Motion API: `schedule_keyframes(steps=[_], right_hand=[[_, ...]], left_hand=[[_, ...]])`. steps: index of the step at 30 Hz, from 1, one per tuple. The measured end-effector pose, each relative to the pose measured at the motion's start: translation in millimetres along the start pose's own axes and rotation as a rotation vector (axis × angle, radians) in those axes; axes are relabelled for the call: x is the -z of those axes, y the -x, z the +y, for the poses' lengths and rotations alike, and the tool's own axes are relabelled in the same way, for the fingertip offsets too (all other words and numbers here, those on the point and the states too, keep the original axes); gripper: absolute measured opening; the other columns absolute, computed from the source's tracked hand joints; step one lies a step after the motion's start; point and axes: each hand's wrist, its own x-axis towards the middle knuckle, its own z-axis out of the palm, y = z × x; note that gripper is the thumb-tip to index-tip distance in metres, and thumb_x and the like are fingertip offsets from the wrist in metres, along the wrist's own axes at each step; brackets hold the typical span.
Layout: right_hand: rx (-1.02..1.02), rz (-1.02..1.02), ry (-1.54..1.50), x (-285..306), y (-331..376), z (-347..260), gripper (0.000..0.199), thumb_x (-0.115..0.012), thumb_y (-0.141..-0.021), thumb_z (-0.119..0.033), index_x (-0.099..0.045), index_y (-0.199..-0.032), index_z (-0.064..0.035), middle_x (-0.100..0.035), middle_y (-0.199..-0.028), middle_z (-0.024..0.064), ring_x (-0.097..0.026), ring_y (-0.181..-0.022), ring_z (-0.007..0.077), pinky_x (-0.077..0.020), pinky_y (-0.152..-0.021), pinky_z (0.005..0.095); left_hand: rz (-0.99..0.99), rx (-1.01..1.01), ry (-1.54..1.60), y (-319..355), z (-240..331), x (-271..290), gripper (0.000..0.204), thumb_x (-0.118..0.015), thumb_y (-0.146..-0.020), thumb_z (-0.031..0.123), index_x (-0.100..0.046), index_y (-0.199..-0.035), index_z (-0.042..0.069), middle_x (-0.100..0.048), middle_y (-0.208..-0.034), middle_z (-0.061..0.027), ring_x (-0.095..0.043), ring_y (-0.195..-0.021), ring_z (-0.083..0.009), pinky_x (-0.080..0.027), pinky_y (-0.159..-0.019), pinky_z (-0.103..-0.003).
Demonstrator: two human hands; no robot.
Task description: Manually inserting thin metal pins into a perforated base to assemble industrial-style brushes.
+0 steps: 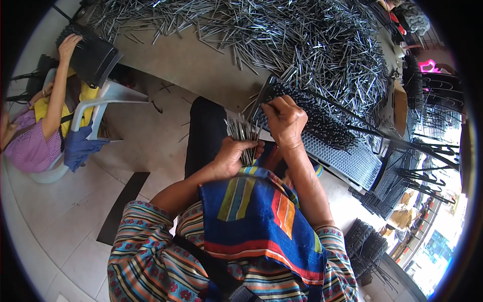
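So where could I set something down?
The tabletop is mostly bare between the rod heap and its near edge; so are floor tiles left of the dark strip. Crowded: under that heap, and the studded panel by the right hand.

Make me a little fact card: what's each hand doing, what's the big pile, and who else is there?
Left hand: holding a bundle of thin metal rods
Right hand: fingers curled at the end of a black pin-studded panel
Pile: many thin rods on a tan tabletop
Other person: wearing purple, in a pale chair, one hand on a black board
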Motion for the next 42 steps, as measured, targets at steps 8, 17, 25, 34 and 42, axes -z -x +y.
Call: schedule_keyframes(steps=[8, 17, 25, 34, 42], right_hand=[[-0.096, -0.014, -0.002, 8.7, 11.6, 2.9, 0.013, -0.075, -0.071, -0.013, -0.066, -0.072, -0.0032, -0.063, -0.071, 0.0095, -0.062, -0.058, 0.0228, -0.0462, -0.052, 0.0309], [-0.762, -0.345, -0.688, 28.9, 47.5, 9.3, 0.009, -0.071, -0.076, -0.007, -0.067, -0.076, 0.0007, -0.056, -0.057, -0.0026, -0.05, -0.052, 0.0049, -0.0378, -0.048, 0.0219], [-0.368, 0.289, -0.627, 25.9, 28.8, 21.9, 0.007, -0.068, -0.077, 0.007, -0.068, -0.08, 0.0004, -0.062, -0.075, 0.0, -0.052, -0.063, 0.0052, -0.0393, -0.055, 0.0192], [-0.322, 0.263, -0.544, 22.1, 27.5, 16.5, 0.011, -0.069, -0.075, 0.011, -0.068, -0.081, 0.0028, -0.064, -0.081, 0.0039, -0.057, -0.075, 0.0083, -0.0455, -0.068, 0.0196], [-0.316, 0.259, -0.559, 12.4, 33.0, 19.4, 0.012, -0.07, -0.074, 0.01, -0.069, -0.083, 0.0025, -0.064, -0.08, 0.0035, -0.057, -0.073, 0.0078, -0.045, -0.066, 0.0206]], left_hand=[[-0.021, 0.057, 0.058, 4.0, 1.2, -2.0, 0.018, -0.063, -0.081, -0.007, -0.063, -0.098, -0.007, -0.068, -0.088, -0.0184, -0.066, -0.074, -0.0244, -0.055, -0.067, -0.035], [-0.029, 0.063, -0.018, 1.8, -4.9, -13.8, 0.018, -0.064, -0.083, -0.002, -0.063, -0.102, -0.003, -0.068, -0.088, -0.0163, -0.068, -0.078, -0.0243, -0.056, -0.064, -0.035], [0.127, -0.008, -0.223, 6.8, -4.6, -22.0, 0.018, -0.063, -0.085, 0.001, -0.063, -0.103, -0.001, -0.069, -0.086, -0.0141, -0.067, -0.074, -0.0221, -0.053, -0.06, -0.033], [0.166, 0.019, -0.247, 8.1, 1.4, -28.2, 0.017, -0.063, -0.084, 0.0, -0.064, -0.1, -0.002, -0.069, -0.088, -0.0139, -0.067, -0.075, -0.0215, -0.051, -0.06, -0.031], [0.17, 0.043, -0.248, 6.2, 1.1, -25.2, 0.011, -0.065, -0.083, 0.002, -0.068, -0.09, -0.005, -0.07, -0.084, -0.0129, -0.068, -0.074, -0.0198, -0.05, -0.06, -0.03]])
